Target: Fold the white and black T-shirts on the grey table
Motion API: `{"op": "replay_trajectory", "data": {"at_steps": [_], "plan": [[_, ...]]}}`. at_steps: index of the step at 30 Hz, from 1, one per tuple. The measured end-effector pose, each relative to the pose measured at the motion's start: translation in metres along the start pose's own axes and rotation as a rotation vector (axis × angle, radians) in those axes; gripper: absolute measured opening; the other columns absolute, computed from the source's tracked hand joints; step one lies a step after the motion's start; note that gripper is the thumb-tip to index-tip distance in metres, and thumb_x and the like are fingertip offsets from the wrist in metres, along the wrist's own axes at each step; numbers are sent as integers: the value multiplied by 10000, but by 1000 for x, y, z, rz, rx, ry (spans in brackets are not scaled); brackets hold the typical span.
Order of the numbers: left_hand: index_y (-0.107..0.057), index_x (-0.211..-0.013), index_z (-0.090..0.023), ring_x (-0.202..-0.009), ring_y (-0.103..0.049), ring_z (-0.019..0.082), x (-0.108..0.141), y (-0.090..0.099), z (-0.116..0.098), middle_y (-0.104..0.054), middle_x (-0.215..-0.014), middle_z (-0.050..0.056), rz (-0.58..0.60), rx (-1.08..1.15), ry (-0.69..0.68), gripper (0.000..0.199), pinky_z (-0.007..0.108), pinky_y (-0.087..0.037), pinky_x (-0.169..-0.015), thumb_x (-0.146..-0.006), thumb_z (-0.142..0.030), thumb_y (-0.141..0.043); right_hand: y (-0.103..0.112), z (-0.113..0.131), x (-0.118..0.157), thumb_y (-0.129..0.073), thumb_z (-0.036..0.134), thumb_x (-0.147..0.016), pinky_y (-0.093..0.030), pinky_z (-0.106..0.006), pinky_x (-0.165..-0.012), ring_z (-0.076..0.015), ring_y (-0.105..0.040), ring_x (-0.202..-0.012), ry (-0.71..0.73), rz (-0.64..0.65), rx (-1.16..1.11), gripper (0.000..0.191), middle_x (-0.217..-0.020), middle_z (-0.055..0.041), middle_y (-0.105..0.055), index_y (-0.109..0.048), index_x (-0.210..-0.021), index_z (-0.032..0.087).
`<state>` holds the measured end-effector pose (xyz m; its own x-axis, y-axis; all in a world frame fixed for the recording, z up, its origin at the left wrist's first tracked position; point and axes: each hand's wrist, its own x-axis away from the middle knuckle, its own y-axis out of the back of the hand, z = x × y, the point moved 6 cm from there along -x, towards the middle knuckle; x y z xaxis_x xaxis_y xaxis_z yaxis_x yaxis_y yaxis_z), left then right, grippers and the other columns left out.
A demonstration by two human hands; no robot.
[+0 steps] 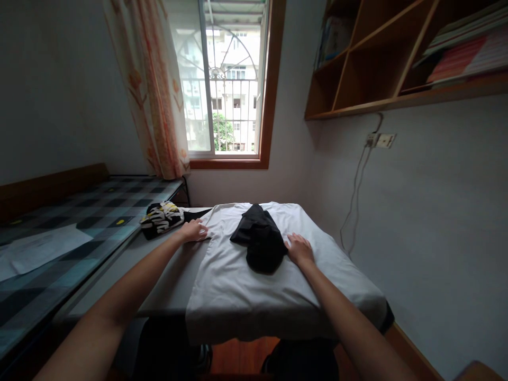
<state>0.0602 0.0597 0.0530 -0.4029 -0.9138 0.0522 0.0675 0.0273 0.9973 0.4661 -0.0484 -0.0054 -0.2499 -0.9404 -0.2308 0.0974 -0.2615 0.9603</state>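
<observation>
A white shirt lies spread over the table, its lower edge hanging over the front. On top of it rests a bunched black cloth. My left hand is at the shirt's left sleeve, fingers apart and resting on the fabric. To the right of the black cloth, my right hand lies on the shirt with its fingers spread, the fingertips close to the cloth's edge. A crumpled black, white and yellow patterned cloth sits beyond my left forearm.
A bed with a checked cover stands on the left, with white paper on it. Behind are a curtain and a window. Wall shelves hang at the upper right, above a socket with a hanging cord.
</observation>
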Motion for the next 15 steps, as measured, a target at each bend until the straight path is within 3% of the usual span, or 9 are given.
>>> {"op": "replay_trajectory", "data": {"at_steps": [8, 15], "plan": [[-737, -1005, -243, -1089, -597, 290, 10, 11, 8, -665, -1126, 107, -7, -43, 66, 271, 385, -435, -933, -818, -342, -568, 5, 3, 3, -385, 376, -948, -257, -361, -1095, -236, -423, -1328, -3, -15, 5, 453, -1433, -107, -511, -603, -1293, 178], [-737, -867, -219, -888, -672, 244, 5, 5, 21, -718, -935, 84, 38, 54, 96, 163, 288, -480, -751, -781, -254, -603, 9, 5, 4, -382, 366, -945, -264, -353, -1089, -232, -428, -1325, -1, -19, 1, 451, -1421, -113, -522, -610, -1284, 175]]}}
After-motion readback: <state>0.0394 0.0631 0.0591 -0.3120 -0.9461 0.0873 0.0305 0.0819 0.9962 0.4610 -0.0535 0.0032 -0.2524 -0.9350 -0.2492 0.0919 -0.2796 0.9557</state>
